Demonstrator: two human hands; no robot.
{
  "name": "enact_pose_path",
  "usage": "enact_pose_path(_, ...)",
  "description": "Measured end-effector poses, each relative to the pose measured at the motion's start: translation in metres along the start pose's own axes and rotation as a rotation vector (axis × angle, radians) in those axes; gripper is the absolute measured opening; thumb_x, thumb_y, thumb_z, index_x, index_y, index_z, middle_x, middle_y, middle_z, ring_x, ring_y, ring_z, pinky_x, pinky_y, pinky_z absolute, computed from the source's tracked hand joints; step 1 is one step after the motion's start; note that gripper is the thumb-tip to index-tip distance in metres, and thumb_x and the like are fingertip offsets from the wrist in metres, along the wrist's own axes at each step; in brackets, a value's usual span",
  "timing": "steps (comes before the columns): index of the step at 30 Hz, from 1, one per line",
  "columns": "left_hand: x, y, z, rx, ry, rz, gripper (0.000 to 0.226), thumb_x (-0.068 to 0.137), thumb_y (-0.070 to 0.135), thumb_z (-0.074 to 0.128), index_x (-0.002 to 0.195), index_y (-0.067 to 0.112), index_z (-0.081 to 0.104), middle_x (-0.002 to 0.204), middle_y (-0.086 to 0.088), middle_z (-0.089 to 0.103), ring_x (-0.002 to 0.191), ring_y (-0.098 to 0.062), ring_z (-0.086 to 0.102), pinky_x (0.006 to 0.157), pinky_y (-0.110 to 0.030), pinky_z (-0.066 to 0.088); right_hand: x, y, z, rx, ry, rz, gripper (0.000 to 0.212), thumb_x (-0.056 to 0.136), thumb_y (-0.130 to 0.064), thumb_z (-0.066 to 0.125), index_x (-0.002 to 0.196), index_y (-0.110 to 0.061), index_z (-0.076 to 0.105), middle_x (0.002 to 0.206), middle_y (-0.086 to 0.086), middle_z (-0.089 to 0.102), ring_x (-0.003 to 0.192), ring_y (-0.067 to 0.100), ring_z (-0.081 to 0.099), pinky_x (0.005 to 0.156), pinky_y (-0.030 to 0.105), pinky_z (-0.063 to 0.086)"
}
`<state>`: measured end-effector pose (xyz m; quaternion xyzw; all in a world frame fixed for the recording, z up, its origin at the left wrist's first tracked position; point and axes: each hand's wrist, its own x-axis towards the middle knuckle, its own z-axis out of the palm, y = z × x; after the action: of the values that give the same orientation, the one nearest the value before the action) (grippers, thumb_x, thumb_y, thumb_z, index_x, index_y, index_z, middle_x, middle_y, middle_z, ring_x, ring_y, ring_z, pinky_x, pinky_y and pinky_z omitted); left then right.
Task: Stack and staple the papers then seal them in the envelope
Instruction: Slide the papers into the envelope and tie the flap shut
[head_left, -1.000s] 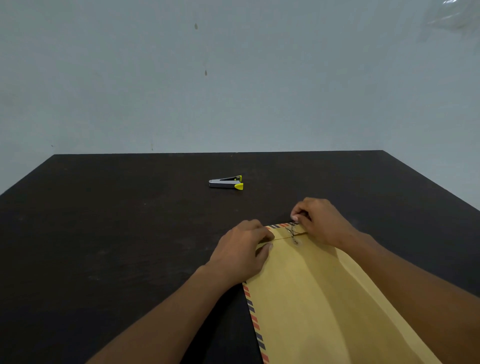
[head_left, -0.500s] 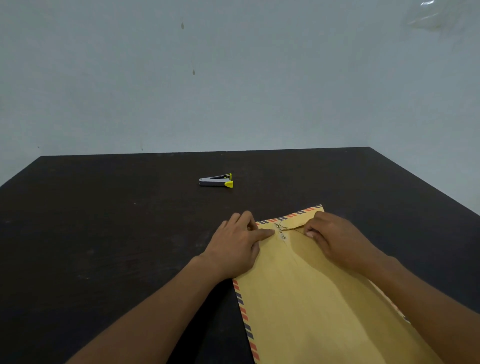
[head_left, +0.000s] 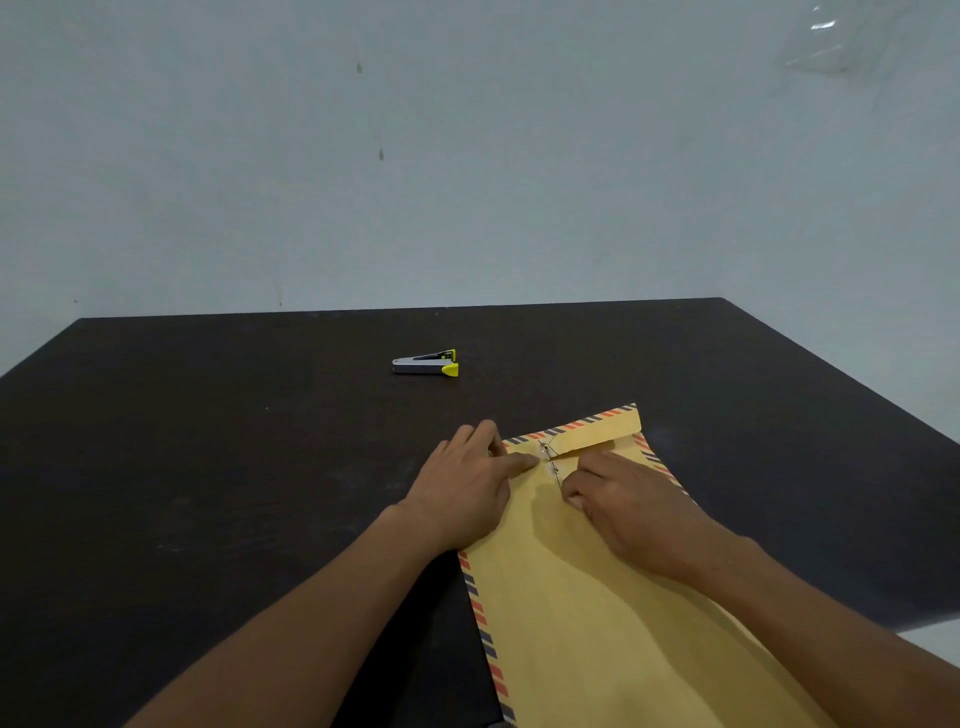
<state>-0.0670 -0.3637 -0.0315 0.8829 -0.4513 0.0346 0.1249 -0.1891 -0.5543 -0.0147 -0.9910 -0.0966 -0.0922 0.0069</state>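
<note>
Right hand (head_left: 631, 501) is pinching the closure string (head_left: 558, 479) just nearside of the folded flap (head_left: 587, 434), left hand (head_left: 470, 483) is pressing flat-fingered beside it, and the envelope (head_left: 597, 623) is lying lengthwise away across the worktop (head_left: 208, 467).

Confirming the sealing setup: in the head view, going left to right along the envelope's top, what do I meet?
left hand → string clasp → right hand
</note>
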Motion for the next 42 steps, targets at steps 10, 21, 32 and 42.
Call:
enact_pose_path(10, 0.005, 0.002, -0.002, 0.095, -0.075, 0.047, 0.05, 0.104, 0.032, 0.041, 0.147, 0.054, 0.03, 0.122, 0.001, 0.035, 0.109, -0.019, 0.037, 0.094, -0.036, 0.04, -0.008, 0.032, 0.0, -0.068, 0.027, 0.094, 0.025, 0.103, -0.027, 0.041, 0.115, -0.026, 0.063, 0.106, -0.009, 0.054, 0.103, 0.012, 0.052, 0.078, 0.028, 0.05)
enact_pose_path(21, 0.004, -0.002, 0.001, 0.098, -0.04, 0.057, 0.048, 0.103, 0.031, 0.04, 0.145, 0.053, 0.035, 0.12, 0.001, 0.036, 0.107, -0.019, 0.038, 0.091, -0.035, 0.041, -0.006, 0.002, 0.002, -0.059, 0.0, -0.037, 0.017, 0.098, -0.02, 0.048, 0.107, -0.023, 0.062, 0.101, -0.006, 0.054, 0.097, 0.016, 0.052, 0.074, 0.033, 0.049)
enact_pose_path(32, -0.008, -0.005, 0.009, -0.218, 0.162, -0.034, 0.033, 0.098, 0.033, 0.053, 0.13, 0.025, 0.055, 0.125, 0.008, 0.054, 0.117, -0.009, 0.05, 0.093, -0.033, 0.049, 0.031, -0.011, 0.001, 0.06, -0.043, -0.017, 0.02, 0.102, -0.025, 0.042, 0.104, -0.023, 0.062, 0.101, -0.007, 0.051, 0.097, 0.011, 0.046, 0.077, 0.026, 0.039)
enact_pose_path(42, -0.013, -0.006, 0.009, -0.201, 0.281, -0.027, 0.018, 0.091, 0.03, 0.055, 0.094, 0.02, 0.069, 0.098, 0.005, 0.066, 0.098, -0.014, 0.062, 0.08, -0.033, 0.054, 0.091, 0.002, -0.005, 0.095, -0.127, 0.003, 0.017, 0.097, -0.022, 0.052, 0.1, -0.022, 0.069, 0.102, -0.004, 0.058, 0.099, 0.014, 0.052, 0.084, 0.034, 0.045)
